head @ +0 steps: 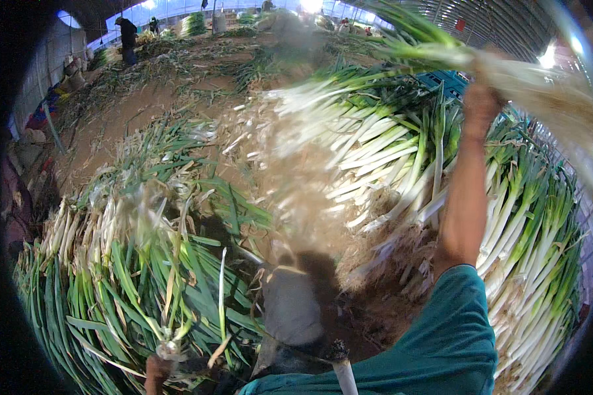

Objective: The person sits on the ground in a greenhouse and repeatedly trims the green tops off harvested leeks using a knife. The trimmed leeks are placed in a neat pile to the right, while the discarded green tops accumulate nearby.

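My right hand (483, 101), on an outstretched arm at the upper right, is closed round a bundle of long green onions (538, 79), blurred by motion. Its leaves point left and its roots right. Low at the left, my left hand (159, 368) is at a pale clump of stems (170, 348); whether it grips them cannot be told. Beside that hand lies a large heap of untrimmed green onions (128, 276), leaves toward me. White-stemmed green onions (375, 148) lie in rows ahead, and more (529, 212) are stacked to the right of my arm.
A blue plastic crate (444, 81) stands behind the rows. Loose leaves and peelings (192, 133) litter the dirt floor (138, 108). Fine roots and soil (375, 266) lie near my knees. At the far left a person (127, 39) stands under the arched roof.
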`<state>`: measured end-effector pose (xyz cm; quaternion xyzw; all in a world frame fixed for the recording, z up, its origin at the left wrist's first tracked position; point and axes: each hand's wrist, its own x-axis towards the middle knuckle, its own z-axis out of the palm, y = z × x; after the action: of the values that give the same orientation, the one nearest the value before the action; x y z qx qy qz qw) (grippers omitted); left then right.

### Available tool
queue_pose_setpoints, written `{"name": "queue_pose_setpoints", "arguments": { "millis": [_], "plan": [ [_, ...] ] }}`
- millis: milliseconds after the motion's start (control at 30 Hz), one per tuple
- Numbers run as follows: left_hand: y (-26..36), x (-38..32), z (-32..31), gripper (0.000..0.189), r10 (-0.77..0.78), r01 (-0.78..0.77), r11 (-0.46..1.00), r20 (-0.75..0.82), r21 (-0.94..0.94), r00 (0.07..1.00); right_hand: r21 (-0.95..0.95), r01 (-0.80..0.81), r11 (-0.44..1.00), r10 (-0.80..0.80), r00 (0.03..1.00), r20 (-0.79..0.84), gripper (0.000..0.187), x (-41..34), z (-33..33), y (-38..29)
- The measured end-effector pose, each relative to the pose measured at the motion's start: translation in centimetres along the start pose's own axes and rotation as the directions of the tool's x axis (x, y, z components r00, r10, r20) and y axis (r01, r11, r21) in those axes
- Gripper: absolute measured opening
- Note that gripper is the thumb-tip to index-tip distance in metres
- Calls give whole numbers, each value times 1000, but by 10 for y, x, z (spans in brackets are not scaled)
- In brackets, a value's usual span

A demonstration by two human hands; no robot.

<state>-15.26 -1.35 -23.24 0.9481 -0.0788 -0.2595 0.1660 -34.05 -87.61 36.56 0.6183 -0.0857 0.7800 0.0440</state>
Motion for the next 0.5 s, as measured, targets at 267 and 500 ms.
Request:
{"name": "queue_pose_setpoints", "arguments": {
  "millis": [267,500],
  "plan": [
    [30,48,13,33,33,-31,999,154,-18,987,-515,-36,856,512,196,836,73,-318,-45,14],
    [110,84,-226,31,136,-61,957,-251,285,958,189,-575,796,-322,-138,937,58,-439,-88,-258]
  ]
}}
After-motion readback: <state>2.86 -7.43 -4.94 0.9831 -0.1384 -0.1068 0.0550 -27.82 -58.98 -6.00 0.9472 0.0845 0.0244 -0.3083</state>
